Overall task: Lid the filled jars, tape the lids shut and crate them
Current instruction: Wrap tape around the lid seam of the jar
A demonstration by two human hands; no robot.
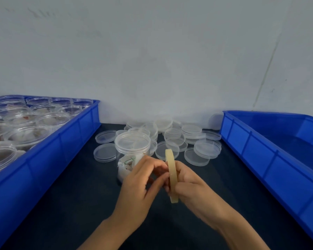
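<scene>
Over the dark tabletop, the person holds a thin, pale-yellow roll of tape edge-on between both hands. The right hand grips the roll with its fingers curled around it; the left hand has its fingertips drawn together, pinching at the roll's rim. Just behind the hands stands a clear plastic jar with white contents, its transparent lid already on. Beyond it lies a loose heap of clear round lids against the pale wall. A blue plastic crate on the left holds many filled clear jars; another blue crate sits on the right.
</scene>
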